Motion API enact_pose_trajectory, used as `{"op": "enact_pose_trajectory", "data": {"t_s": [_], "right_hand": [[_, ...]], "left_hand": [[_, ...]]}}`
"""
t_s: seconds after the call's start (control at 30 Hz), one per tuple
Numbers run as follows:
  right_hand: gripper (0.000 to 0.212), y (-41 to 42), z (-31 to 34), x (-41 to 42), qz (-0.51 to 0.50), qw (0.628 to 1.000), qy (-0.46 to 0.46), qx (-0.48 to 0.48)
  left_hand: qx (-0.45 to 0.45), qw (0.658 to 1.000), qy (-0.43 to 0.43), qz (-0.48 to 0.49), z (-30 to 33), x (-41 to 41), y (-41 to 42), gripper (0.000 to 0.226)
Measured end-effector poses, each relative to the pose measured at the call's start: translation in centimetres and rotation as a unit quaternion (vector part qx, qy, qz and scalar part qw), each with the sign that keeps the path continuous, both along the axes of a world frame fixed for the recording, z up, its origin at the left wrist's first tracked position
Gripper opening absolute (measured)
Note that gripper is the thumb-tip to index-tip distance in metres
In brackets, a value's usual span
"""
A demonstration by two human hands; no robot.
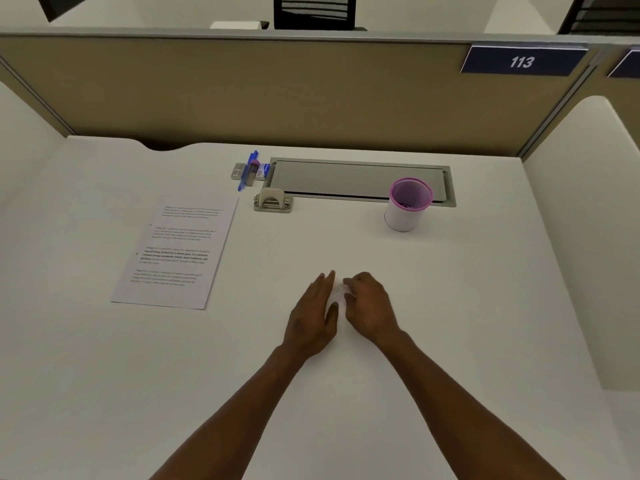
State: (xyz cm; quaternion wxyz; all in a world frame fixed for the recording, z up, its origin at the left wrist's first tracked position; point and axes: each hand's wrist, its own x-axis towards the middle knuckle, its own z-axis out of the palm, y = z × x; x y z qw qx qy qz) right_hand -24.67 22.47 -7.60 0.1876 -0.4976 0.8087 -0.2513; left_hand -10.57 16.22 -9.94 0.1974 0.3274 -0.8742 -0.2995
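Note:
Both of my hands meet at the middle of the white desk. My left hand stands on its edge with the fingers straight and pointing away from me. My right hand lies close beside it, fingers curled inward. A small white scrap of paper shows faintly between the two hands. My right fingertips curl onto it and my left palm touches it. Its shape is hard to make out against the desk.
A printed sheet lies at the left. Behind it sit a blue pen on small stationery items and a beige hole punch. A pink-rimmed white cup stands by the grey cable hatch. Partition walls enclose the desk.

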Motion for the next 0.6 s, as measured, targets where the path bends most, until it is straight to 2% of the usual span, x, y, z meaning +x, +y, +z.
{"op": "enact_pose_trajectory", "data": {"t_s": [0.13,0.2,0.3,0.33,0.5,0.6], "right_hand": [[0.051,1.3,-0.4,-2.3,0.009,0.998,-0.002,0.054],[0.046,1.2,-0.6,-2.1,0.013,0.997,-0.002,0.071],[0.018,-0.3,-0.5,-1.4,0.019,0.999,0.015,0.037],[0.015,-0.8,-0.3,-1.3,0.018,0.999,0.015,0.024],[0.026,-2.4,0.5,-2.0,0.001,0.999,-0.010,-0.039],[0.031,-2.4,0.3,-2.2,0.075,0.997,0.035,0.002]], "left_hand": [[-0.002,0.998,-0.004,0.066,0.1,0.7,-1.7,0.051],[-0.014,0.998,-0.012,0.054,0.1,0.8,-2.0,0.044],[-0.025,0.998,-0.027,0.046,0.1,0.2,-2.0,0.038],[-0.020,0.998,-0.032,0.047,0.2,-0.1,-1.9,0.038],[0.027,0.996,-0.008,0.086,0.6,-0.5,-2.2,0.039],[0.029,0.996,-0.004,0.083,0.5,-0.1,-2.7,0.046]]}}
